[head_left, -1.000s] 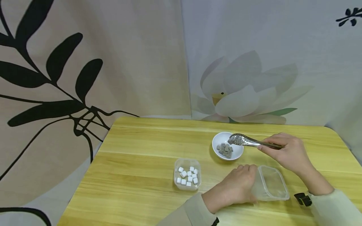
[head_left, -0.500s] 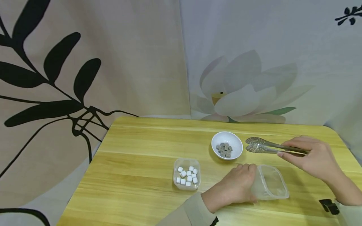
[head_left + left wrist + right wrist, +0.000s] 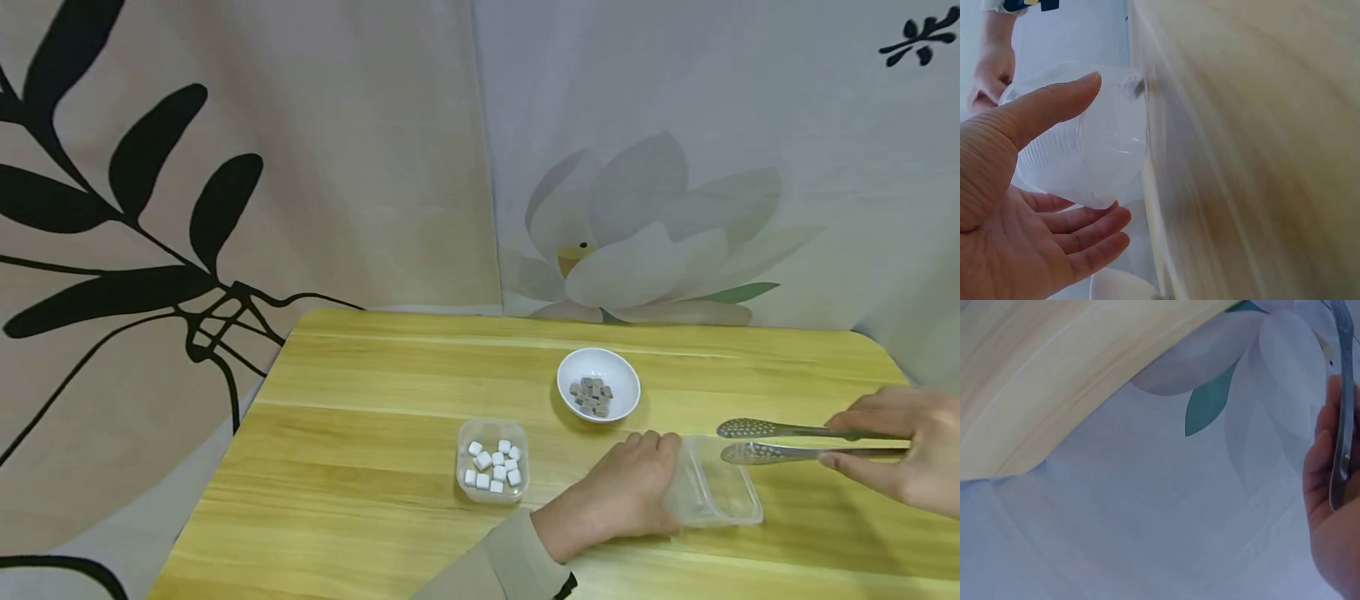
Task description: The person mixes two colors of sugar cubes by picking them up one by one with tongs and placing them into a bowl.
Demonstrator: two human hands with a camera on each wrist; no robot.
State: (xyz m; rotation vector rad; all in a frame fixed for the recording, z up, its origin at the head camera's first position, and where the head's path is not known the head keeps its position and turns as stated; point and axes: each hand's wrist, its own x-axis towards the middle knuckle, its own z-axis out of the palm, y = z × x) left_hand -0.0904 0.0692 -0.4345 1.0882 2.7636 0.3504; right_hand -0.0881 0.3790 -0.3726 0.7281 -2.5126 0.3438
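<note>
My left hand point(image 3: 633, 487) grips a clear plastic container point(image 3: 686, 493) that is tilted, its opening facing right. In the left wrist view the thumb lies on one side of the container point(image 3: 1085, 150) and the fingers on the other; a small grey patch shows near its edge on the table side. My right hand point(image 3: 911, 442) holds metal tongs point(image 3: 772, 454) between thumb and fingers. The tongs' perforated ends stand apart with nothing between them, by the container's upper right edge. Only one arm of the tongs point(image 3: 1344, 406) shows in the right wrist view.
A white bowl point(image 3: 626, 389) with several small grey cubes point(image 3: 596, 402) stands behind my left hand. Left of that hand is a small clear box point(image 3: 487, 431) of several white cubes point(image 3: 498, 458). Everything stands on a wooden table point(image 3: 337, 467), with a patterned curtain point(image 3: 390, 167) behind.
The tongs were over the white bowl with a grey cube at their tip; they moved right and toward me, and their ends spread. My left hand kept its hold on the container.
</note>
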